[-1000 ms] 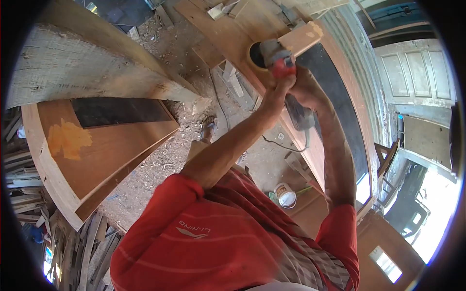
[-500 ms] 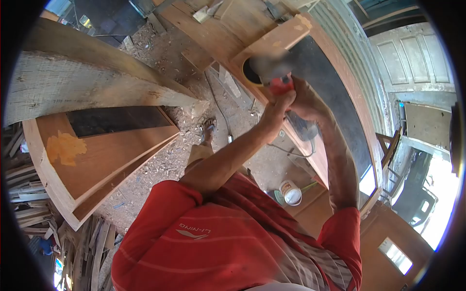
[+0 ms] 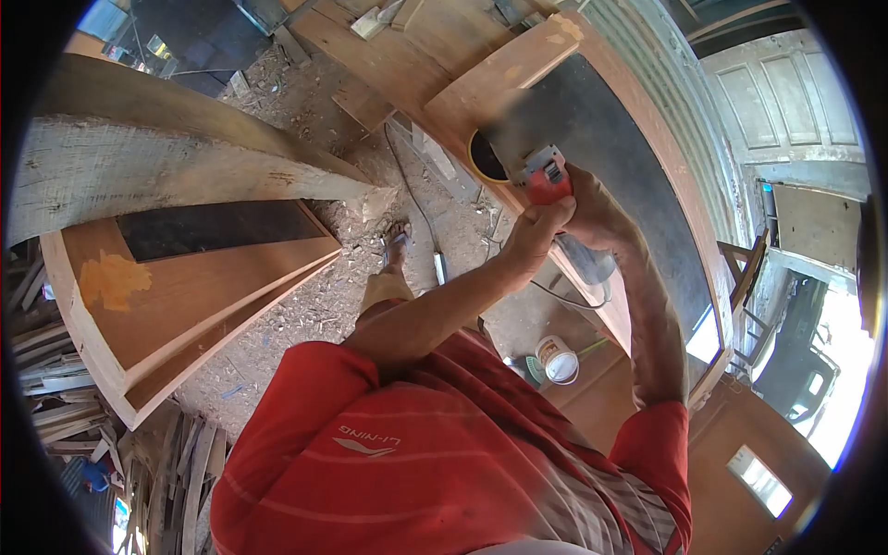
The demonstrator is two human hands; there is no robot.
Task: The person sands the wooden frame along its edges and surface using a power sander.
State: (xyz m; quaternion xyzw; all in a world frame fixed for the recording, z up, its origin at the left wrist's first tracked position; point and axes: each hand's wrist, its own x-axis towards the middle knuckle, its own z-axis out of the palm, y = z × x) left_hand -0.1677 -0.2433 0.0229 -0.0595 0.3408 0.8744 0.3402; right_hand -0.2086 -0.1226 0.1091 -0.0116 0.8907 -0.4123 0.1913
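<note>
A red corded power tool [image 3: 550,180] with a grey metal front sits over the near edge of a wooden door panel with a black inset [image 3: 620,157]. Its exact kind I cannot make out. My right hand [image 3: 592,211] is closed around its body from the right side. Lower down, my left hand [image 3: 539,233] grips it too, thumb pointing forward, close against the right hand. A greyish part [image 3: 589,261] shows below my hands, and a cord curves away beneath it. Beside the tool's front, on the left, is a dark round opening with a yellow rim [image 3: 474,159].
A thick wooden beam [image 3: 185,153] juts in from the left above another wooden panel [image 3: 185,268]. Scrap wood [image 3: 69,398] is stacked at far left. A white bucket [image 3: 557,359] stands on the floor, which is strewn with shavings. Corrugated sheeting [image 3: 647,83] rises behind the door panel.
The tool and both hands have shifted slightly right and down in view. Its front, smeared before, now shows clearly, and the yellow-rimmed opening is less covered.
</note>
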